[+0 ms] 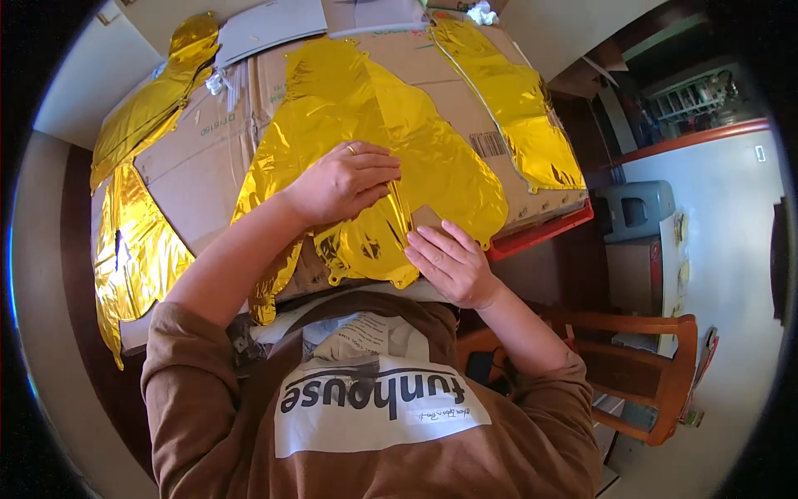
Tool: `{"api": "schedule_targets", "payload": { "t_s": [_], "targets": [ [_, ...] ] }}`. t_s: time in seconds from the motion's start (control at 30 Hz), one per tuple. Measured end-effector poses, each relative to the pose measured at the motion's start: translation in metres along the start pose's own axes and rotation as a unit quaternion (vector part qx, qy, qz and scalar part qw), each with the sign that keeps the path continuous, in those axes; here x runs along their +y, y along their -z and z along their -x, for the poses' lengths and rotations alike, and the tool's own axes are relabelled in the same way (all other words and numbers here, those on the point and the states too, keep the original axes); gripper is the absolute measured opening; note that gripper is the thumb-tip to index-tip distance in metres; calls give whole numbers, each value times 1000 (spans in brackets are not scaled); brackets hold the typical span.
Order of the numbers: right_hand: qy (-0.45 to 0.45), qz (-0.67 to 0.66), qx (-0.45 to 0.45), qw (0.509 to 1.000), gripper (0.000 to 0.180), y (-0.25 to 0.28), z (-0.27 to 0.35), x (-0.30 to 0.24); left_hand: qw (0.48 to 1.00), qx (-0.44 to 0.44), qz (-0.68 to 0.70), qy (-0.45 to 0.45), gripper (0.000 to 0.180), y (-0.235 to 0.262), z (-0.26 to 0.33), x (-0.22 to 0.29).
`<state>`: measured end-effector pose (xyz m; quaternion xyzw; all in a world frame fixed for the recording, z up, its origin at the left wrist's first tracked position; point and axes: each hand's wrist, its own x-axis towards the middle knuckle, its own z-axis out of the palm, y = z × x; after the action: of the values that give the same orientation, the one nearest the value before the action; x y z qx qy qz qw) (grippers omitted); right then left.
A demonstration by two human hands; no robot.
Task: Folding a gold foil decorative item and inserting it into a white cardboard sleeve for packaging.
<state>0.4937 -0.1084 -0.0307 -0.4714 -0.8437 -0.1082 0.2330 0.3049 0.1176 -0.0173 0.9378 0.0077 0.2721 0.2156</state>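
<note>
**Gold foil balloon pressed flat under both hands**

Gold foil balloon (374, 141), deflated and crinkled, lies spread over flattened cardboard (208, 179) on the table, right in front of the person. The left hand (345, 179) rests on its middle with the fingers curled loosely downward, their tips pinching a narrow fold of foil; a ring sits on one finger. The right hand (449, 262) lies just beside it, nearer the body, fingers straight and close together, pressed flat on the balloon's lower edge where a small patch of cardboard shows between the two hands. Neither hand lifts the foil off the surface.

Outward from the hands, the balloon's lower lobe hangs over the near edge of the cardboard, toward the person's brown sweatshirt (374, 432) with its white printed panel. A second gold foil piece (515, 100) lies to the right on the same cardboard, apart from the held one, and a third gold foil piece (137, 175) runs down the left side and drapes over the table's edge. A red tray edge (540, 234) shows under the cardboard at the right. A grey sheet (270, 25) lies at the far end. Lower right stands a wooden chair (640, 366).
</note>
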Motion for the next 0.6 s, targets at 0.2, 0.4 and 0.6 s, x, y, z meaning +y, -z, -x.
{"api": "schedule_targets", "payload": {
  "t_s": [0.2,0.4,0.6],
  "targets": [
    [-35,-167,-42,984,46,21,-24,14,1000,-1,5,-16,36,1,1,-1],
    [-194,-301,-2,934,37,37,-67,57,994,76,50,55,23,31,-9,13],
    [-387,-54,-29,920,45,-21,-126,154,986,65,-100,119,24,43,-10,-39]
  ]
}}
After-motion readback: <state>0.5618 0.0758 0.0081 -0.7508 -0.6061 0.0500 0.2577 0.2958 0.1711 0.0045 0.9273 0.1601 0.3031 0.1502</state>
